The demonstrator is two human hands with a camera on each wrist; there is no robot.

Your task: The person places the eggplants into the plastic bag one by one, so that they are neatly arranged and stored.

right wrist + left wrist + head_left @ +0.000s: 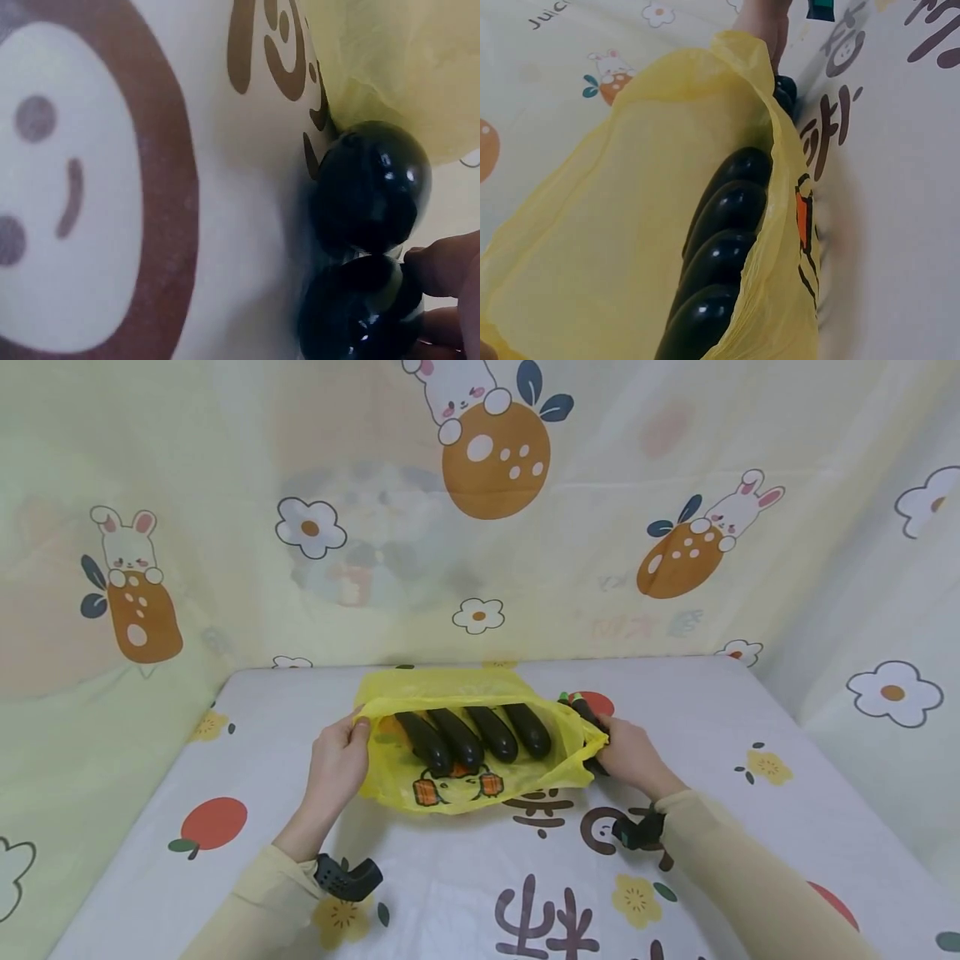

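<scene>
A yellow plastic bag (457,689) lies on its side with its mouth spread toward me, and several dark eggplants (491,735) lie side by side inside. My left hand (341,760) pinches the left edge of the bag's mouth. Outside the bag, at its right edge, are two more eggplants (373,187) with green stem ends (577,697). My right hand (633,756) grips one of these, thumb and fingers (446,266) on its side, right beside the bag. The bag's edge partly covers this pair in the head view.
A white printed cloth (435,893) with fruit, flower and lettering patterns covers the table. Behind it hangs a pale yellow curtain (375,610) with rabbit prints. Black wrist devices (348,878) sit at both cuffs.
</scene>
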